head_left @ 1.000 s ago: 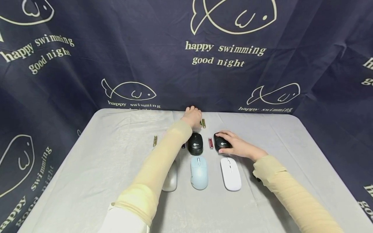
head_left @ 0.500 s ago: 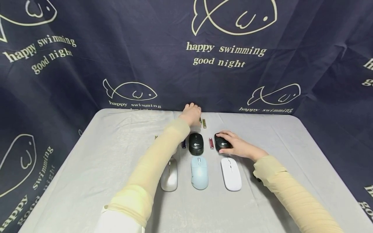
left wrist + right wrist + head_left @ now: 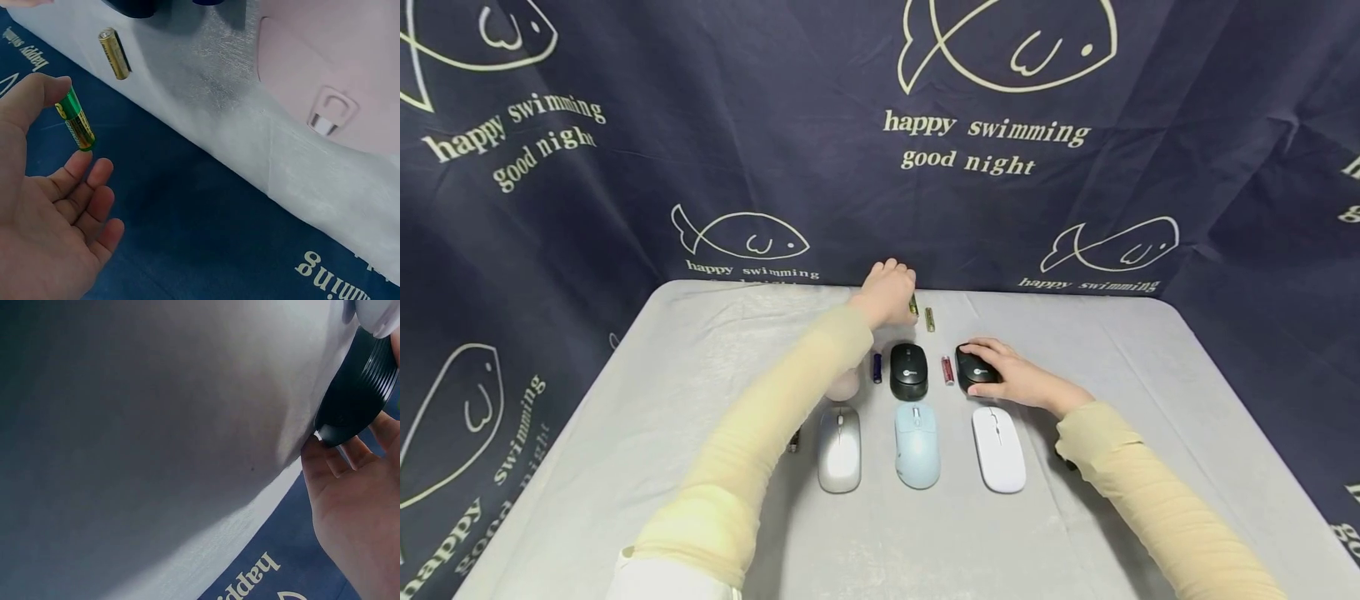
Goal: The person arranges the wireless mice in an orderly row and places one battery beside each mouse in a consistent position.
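Observation:
Near the back edge of the table, my left hand (image 3: 887,292) pinches a green-and-gold battery (image 3: 76,120) between thumb and index fingertip. The other fingers are loosely bent. Beside it, a gold battery (image 3: 930,320) lies on the tablecloth. My right hand (image 3: 1011,375) grips a black mouse (image 3: 972,367) on the table, thumb on the near side and fingers over the far side. Its underside is out of sight. Between the hands are a second black mouse (image 3: 909,372), a red battery (image 3: 947,371) and a dark blue battery (image 3: 877,368).
Nearer me, a silver mouse (image 3: 839,454), a light blue mouse (image 3: 917,450) and a white mouse (image 3: 998,450) stand in a row. A pink mouse (image 3: 843,385) is partly covered by my left sleeve. A dark battery (image 3: 793,442) shows beside that sleeve. A dark curtain (image 3: 850,167) hangs behind the table.
My left hand has moved slightly left and back with the green-and-gold battery, away from the gold one. Its sleeve has uncovered the silver mouse and blue battery. The right hand stays on the black mouse.

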Motion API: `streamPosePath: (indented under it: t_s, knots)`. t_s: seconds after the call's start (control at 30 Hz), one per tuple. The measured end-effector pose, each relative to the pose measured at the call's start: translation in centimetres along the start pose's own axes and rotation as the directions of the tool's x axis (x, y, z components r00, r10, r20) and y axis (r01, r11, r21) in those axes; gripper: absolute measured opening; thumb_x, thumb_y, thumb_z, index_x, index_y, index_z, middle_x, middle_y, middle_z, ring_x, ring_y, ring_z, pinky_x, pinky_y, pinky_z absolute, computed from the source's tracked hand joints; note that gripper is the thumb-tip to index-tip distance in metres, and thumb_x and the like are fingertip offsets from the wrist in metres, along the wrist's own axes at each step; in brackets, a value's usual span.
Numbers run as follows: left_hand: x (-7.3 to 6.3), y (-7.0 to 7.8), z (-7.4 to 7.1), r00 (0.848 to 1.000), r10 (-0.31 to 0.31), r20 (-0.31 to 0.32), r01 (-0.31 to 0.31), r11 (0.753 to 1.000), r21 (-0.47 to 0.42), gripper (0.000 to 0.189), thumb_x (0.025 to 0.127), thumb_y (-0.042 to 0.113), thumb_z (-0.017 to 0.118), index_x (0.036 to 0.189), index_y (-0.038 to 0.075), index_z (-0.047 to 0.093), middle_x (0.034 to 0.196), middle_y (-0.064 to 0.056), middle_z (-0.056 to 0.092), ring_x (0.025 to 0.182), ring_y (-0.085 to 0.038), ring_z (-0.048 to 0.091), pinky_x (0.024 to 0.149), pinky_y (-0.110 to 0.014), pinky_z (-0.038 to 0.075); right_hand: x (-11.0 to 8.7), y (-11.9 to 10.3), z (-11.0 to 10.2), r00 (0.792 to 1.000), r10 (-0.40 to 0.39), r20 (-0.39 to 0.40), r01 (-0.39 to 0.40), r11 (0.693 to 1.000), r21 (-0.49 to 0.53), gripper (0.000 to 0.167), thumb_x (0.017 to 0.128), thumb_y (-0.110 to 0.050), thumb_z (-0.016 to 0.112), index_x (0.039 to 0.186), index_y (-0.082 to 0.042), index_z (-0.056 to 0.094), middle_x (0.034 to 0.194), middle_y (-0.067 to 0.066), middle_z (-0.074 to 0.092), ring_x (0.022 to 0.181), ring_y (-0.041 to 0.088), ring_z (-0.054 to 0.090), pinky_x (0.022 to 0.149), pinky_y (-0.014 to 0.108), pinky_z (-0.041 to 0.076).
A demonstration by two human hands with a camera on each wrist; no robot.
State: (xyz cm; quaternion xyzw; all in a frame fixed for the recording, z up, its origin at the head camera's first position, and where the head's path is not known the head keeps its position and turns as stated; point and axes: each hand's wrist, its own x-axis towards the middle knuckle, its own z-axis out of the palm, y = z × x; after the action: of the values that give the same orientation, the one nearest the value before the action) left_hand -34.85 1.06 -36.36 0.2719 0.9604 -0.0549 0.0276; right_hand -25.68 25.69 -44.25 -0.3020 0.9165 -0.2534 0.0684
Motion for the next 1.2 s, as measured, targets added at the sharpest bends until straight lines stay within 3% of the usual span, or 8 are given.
streamPosePath:
  t_s: [0.43,0.9,1.2]
  knots:
    - [-3.2,-0.6,-0.9,0.997,-0.008,-0.078,0.002,0.997,-0.083,0.061,0.075,0.046,0.071,0.117,0.007,0.052,0.115,-0.007,0.052,0.104,-0.024,0.038,0.091,-0.037,0.031,0.0,-0.2,-0.3,1.0,0.016,0.007,-0.016,1.0,0.005,0.069,0.083,-0.034,0.071,0.139,-0.006,0.042,0.144,0.02,0.034,0.13,0.041,0.032,0.102,0.058,0.031]
    - [-7.4,-0.2,-1.4,0.988,0.017,-0.155,-0.034,0.994,-0.102,0.056,0.072,0.046,0.075,0.107,0.007,0.054,0.102,-0.005,0.051,0.098,-0.024,0.039,0.086,-0.037,0.032,0.0,0.1,-0.2,1.0,0.014,0.008,-0.014,1.0,0.004,0.069,0.083,-0.034,0.071,0.139,-0.008,0.043,0.144,0.019,0.034,0.13,0.04,0.033,0.102,0.058,0.032]
    - [-10.1,0.1,-0.9,0.976,0.049,-0.211,-0.071,0.992,-0.101,0.049,0.07,0.044,0.074,0.097,0.009,0.053,0.098,-0.004,0.051,0.096,-0.024,0.04,0.087,-0.037,0.034,0.0,0.3,0.1,1.0,0.001,0.0,-0.001,1.0,0.0,0.069,0.082,-0.033,0.072,0.139,-0.007,0.043,0.143,0.019,0.035,0.13,0.04,0.034,0.102,0.058,0.032]
